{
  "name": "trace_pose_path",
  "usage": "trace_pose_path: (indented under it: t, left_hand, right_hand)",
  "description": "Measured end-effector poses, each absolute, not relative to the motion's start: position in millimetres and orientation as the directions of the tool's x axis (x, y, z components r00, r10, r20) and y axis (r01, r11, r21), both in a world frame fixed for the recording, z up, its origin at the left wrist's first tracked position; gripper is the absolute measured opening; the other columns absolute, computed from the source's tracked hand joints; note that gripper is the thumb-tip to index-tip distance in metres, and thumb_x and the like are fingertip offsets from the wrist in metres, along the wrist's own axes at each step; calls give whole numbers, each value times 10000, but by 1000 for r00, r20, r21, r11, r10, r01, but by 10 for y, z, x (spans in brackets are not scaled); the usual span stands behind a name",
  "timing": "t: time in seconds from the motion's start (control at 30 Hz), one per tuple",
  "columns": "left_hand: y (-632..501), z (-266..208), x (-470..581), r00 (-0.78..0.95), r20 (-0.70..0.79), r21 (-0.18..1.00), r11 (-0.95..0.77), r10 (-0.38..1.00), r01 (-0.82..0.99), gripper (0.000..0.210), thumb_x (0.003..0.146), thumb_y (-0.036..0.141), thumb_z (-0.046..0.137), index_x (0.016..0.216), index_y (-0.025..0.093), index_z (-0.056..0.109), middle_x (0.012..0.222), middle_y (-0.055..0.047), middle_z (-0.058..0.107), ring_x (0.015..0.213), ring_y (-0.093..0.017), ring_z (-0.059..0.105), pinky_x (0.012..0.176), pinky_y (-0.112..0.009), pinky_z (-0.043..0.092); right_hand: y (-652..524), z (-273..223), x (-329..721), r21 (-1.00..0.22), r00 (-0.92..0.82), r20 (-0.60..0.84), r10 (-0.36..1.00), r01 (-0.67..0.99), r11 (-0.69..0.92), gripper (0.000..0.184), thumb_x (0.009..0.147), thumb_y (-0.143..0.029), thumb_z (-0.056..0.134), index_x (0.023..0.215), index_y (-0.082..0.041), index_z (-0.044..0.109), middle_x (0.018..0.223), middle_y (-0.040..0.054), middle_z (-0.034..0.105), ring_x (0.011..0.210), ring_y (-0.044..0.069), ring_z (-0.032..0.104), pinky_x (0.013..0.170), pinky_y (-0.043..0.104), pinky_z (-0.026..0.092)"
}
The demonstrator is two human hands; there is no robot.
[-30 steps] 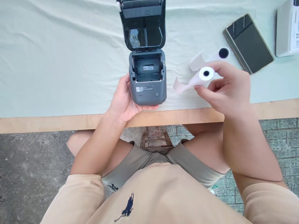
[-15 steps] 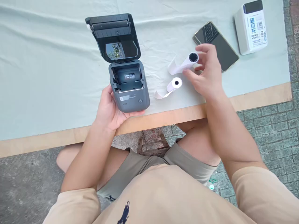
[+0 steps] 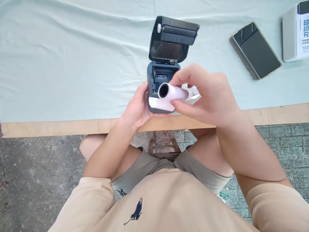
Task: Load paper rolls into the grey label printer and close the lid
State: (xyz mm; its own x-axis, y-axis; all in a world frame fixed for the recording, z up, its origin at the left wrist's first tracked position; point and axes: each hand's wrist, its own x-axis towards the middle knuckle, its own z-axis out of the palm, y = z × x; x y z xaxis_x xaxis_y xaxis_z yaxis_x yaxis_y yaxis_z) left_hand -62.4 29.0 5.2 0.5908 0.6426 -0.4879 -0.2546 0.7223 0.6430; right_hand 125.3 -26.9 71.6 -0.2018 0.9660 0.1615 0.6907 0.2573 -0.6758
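Observation:
A dark portable label printer [image 3: 152, 72] stands with its lid [image 3: 166, 50] raised, showing the bay inside. My left hand [image 3: 138, 108] is wrapped round its left side and lower edge. Between the thumb and fingers of my right hand [image 3: 205, 93] is a white paper roll [image 3: 177, 92] with a black core. The roll hangs over the front of the printer's bay, and its loose paper end curls across the printer's front. A second, smaller paper roll [image 3: 196, 91] lies on the cloth, mostly hidden behind my right hand.
A phone [image 3: 259, 53] lies on the pale cloth [image 3: 72, 64] to the right. A white box-shaped power bank [image 3: 289, 38] stands beyond it at the frame's right edge. The table's bare wooden edge [image 3: 60, 127] runs in front of me.
My right hand has picked up the larger paper roll, carried it left and turned its core end toward the left, over the printer. The view has shifted; my left hand still holds the printer.

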Motion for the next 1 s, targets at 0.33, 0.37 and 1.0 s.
trace_pose_path:
  t: [0.33,0.37,1.0]
  left_hand:
    - [270,21,-656,586,-500,649,724,637,-234,462,1042,555,452,1251,215,685,1105,-65,807,885,-279,796,636,-387,707]
    - [269,25,-656,582,-507,643,729,635,-235,467,1042,554,451,1255,211,686,1099,-66,808,892,-276,797,653,-382,709]
    - [287,-3,-667,616,-501,620,749,608,-234,526,1042,574,444,1403,225,600,1178,-76,803,948,-300,818,653,-403,716]
  right_hand:
    - [109,719,1084,-293,-96,-27,995,952,84,223,868,-211,586,1071,-301,571,997,63,766,1178,358,651,1000,564,469]
    - [125,710,1075,-289,-106,-25,994,953,94,219,861,-205,585,1056,-301,568,963,61,760,1192,363,646,1004,572,469]
    - [150,622,1276,-416,-174,45,984,892,177,241,846,-220,677,1059,-305,604,1125,55,761,1153,345,641,953,550,490]
